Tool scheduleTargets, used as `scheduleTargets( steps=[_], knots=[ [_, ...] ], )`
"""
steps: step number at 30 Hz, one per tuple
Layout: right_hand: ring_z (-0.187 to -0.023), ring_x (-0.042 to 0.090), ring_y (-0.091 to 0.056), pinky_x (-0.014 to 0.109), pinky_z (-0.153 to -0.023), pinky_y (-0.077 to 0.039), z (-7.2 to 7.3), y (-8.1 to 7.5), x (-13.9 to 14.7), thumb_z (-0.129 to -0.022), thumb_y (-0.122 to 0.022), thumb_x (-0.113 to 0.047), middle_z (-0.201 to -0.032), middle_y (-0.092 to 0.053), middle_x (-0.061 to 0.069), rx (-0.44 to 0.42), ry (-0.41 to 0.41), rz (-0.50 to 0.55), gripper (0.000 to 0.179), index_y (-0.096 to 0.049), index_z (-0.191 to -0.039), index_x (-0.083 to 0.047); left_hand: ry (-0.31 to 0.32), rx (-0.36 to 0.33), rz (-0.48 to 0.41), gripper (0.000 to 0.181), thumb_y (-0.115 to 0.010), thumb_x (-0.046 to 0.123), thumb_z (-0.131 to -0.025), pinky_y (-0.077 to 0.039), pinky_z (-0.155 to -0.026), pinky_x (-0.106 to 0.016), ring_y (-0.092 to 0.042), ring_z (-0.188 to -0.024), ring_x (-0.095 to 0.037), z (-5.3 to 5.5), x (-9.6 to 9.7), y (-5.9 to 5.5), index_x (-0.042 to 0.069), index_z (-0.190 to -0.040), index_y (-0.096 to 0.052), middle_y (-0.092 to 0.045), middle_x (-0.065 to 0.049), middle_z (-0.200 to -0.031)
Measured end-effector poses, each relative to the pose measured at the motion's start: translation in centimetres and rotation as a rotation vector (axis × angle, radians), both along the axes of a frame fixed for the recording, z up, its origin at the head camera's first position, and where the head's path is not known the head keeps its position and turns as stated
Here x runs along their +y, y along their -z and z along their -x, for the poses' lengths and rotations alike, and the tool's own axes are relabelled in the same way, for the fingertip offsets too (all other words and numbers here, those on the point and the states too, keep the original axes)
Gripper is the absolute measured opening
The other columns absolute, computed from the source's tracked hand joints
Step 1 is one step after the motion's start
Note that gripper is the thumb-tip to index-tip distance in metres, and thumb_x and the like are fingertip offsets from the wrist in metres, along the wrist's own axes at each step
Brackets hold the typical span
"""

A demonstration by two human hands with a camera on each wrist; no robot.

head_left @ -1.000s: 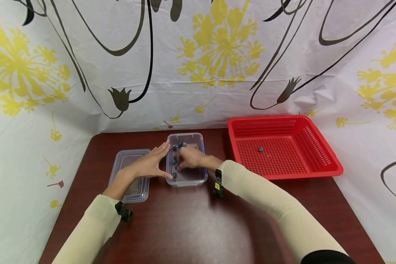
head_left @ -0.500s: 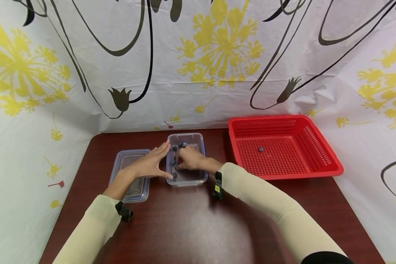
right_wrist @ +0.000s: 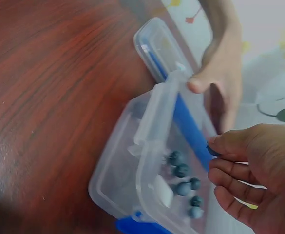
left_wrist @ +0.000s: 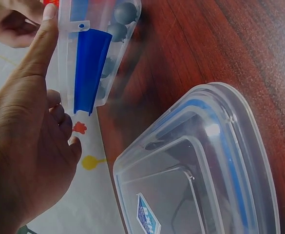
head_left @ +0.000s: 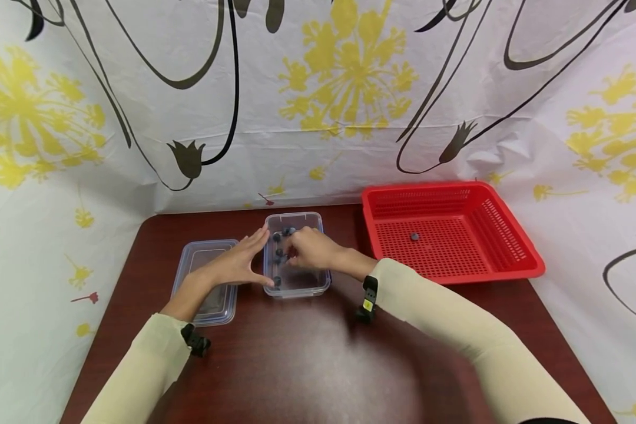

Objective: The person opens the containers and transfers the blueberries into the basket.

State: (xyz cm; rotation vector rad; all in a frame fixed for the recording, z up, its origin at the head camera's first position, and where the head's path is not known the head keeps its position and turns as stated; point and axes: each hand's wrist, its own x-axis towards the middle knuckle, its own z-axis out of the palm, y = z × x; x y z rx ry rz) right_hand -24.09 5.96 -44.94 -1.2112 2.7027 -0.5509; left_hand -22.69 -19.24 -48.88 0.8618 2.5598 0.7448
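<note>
Pinching a berry [right_wrist: 212, 150] in the right fingers [right_wrist: 235, 170], apparently just above the box [head_left: 299, 292]; resting the left fingers [left_wrist: 44, 46], spread and gripping nothing, at its side. If squeezed too hard, liable to burst or pop out onto the counter [head_left: 297, 353].

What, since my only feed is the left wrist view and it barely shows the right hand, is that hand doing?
Observer: The right hand pinches a dark berry; the right wrist view shows it.
Operator: And what stands on the table to the right of the clear box?
Observer: In the head view, a red basket.
Operator: Is there anything in it?
Observer: Yes, a single berry is visible on its mesh floor.
</note>
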Motion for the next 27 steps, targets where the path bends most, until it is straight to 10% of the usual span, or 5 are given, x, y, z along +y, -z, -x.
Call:
scheduleTargets(
  steps=[16, 27],
  knots=[
    [-0.076, 0.01, -0.073, 0.029, -0.071, -0.061, -0.1, -4.9, 8.2, -0.085, -0.087, -0.008, -0.088, -0.079, 0.002, 0.044, -0.013, 0.114, 0.015, -0.082, -0.098, -0.005, 0.003, 0.003, 0.018, 0.131, -0.088, 0.055, -0.083, -0.004, -0.131, -0.058, -0.001, -0.164, -0.034, 0.0, 0.2, -0.3, 0.001, -0.169, -0.006, 0.006, -0.013, -0.178],
    [-0.078, 0.008, -0.072, 0.038, -0.072, -0.063, 2.4, -6.3, 17.4, -0.086, -0.088, -0.009, -0.09, -0.079, -0.001, 0.06, 0.014, 0.106, 0.014, -0.082, -0.099, -0.009, 0.01, 0.018, 0.018, 0.132, -0.087, 0.059, -0.082, -0.006, -0.13, -0.06, -0.003, -0.164, -0.034, 0.1, 0.1, -0.3, -0.001, -0.168, -0.007, 0.003, -0.016, -0.178]
  ],
)
